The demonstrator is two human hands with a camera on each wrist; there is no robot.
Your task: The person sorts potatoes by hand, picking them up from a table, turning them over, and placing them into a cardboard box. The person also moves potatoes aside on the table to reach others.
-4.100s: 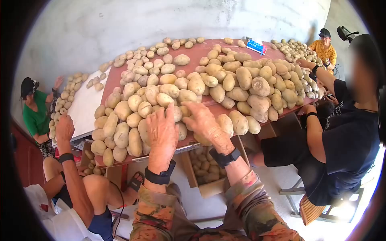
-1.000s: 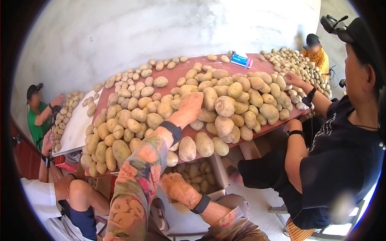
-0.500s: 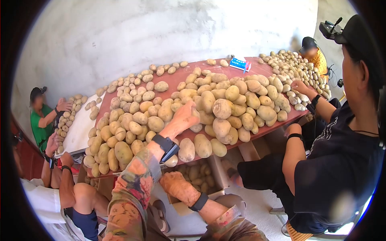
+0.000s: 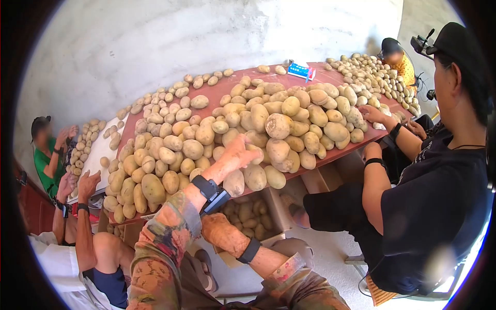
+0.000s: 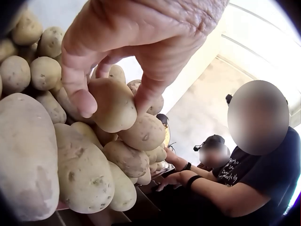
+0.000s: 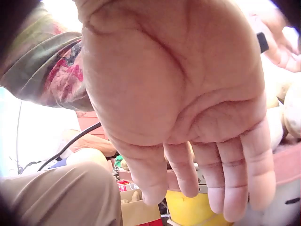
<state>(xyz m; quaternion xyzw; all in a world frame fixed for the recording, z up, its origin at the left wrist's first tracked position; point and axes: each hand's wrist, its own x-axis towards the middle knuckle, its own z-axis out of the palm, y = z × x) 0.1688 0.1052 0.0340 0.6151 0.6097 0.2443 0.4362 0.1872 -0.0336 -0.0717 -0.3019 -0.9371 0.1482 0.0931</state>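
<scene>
one right hand (image 4: pixel 223 232) now below potato pile (image 4: pixel 258 118)

Head view: bright; wall (image 4: pixel 289 31) nearly white at upper centre, glare and a hazy spot lower right, curved distortion inside black corners. Left wrist view: upper right overexposed. Right wrist view: left edge blown out, potatoes (image 6: pixel 292 112) washed out at right.

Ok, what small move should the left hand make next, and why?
I'd probably lift the potato straight up: the left hand pinches it between thumb and fingers, and other potatoes crowd close around it.
</scene>
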